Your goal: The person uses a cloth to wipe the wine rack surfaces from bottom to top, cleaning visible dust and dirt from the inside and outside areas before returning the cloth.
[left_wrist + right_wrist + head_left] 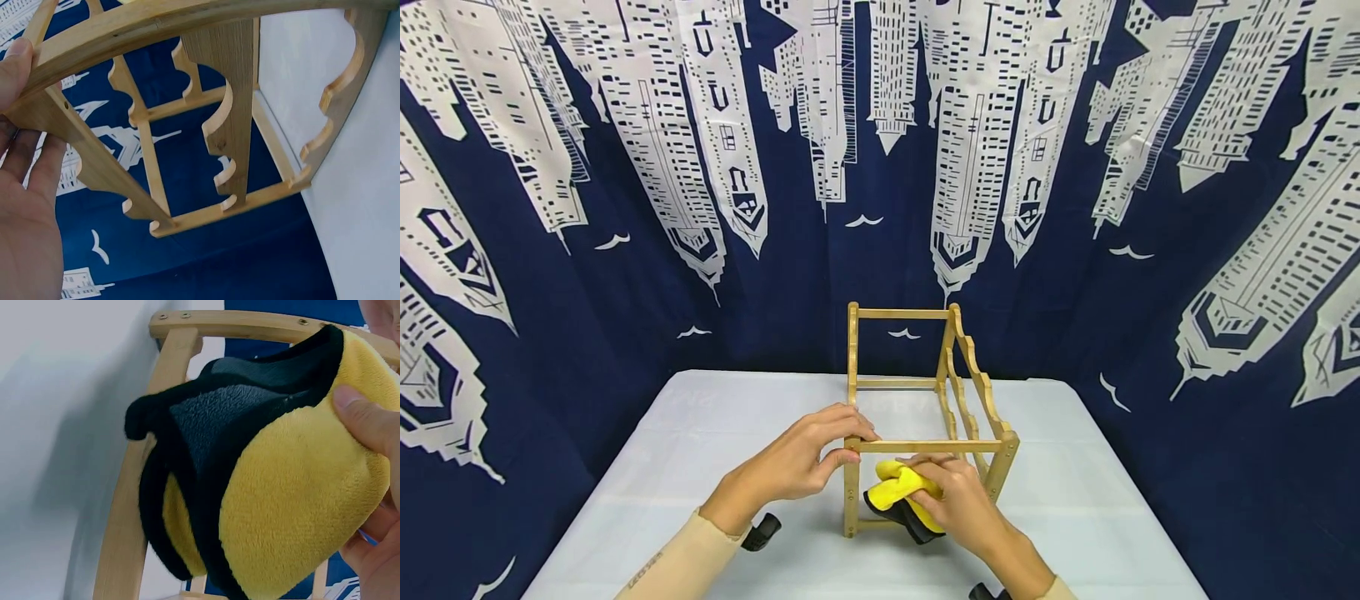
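Note:
A light wooden rack with scalloped slats stands on the table. At its near left upper corner my left hand grips the frame, thumb on one side and fingers on the other. In the left wrist view the scalloped slats show below that hand. My right hand pinches a folded yellow and dark grey cloth at the rack's near side. In the right wrist view, the cloth's black-edged folds hang in front of a wooden bar, with the thumb pressed on the yellow face.
The rack stands on a white-covered table. Behind it hangs a dark blue curtain printed with white buildings and birds. Black straps show near both wrists.

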Demonstrator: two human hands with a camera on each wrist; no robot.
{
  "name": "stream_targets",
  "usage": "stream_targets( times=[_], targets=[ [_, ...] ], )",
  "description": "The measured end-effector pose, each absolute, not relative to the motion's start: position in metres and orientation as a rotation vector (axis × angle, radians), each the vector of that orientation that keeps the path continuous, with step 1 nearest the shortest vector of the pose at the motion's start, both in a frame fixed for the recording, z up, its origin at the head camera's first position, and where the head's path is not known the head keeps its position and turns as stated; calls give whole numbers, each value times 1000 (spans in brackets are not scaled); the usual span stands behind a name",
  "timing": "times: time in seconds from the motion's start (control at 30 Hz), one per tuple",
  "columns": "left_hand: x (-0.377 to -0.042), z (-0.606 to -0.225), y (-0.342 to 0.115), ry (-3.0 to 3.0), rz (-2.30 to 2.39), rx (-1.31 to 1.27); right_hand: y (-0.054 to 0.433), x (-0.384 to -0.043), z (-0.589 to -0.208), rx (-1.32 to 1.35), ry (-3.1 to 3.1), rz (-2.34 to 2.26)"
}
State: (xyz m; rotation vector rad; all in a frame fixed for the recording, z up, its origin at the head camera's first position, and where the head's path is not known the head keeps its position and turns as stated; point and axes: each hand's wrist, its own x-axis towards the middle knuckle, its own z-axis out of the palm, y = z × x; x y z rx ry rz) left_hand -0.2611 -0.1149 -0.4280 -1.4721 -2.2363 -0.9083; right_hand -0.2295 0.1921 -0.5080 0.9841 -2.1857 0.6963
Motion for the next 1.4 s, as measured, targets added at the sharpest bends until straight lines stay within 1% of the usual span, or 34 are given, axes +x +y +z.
stream_targets(
  times=[0.2,0.37,0.57,0.73,0.97,1.27,1.4],
  targets=[
    [-264,-425,-120,-2190,-963,-1360,189,-237,-503,987,-2330,515],
    [-265,-425,-122,-2121,-1024,-1325,174,-242,-500,1004,-2553,537],
    [-264,-428,-123,-2133,-1103,-1296,143,-249,-519,1030,-2726,569],
    [-261,-429,-123,-2178,-1183,-1264,136,-245,-534,940,-2791,616],
    [-261,-430,-123,-2191,-1236,-1236,145,-240,-544,957,-2761,614],
    [-261,-432,-122,-2196,-1269,-1230,189,-230,-537,887,-2824,585],
    [-260,-432,-123,-2206,-1278,-1222,198,-222,-533,888,-2830,490]
  ],
)
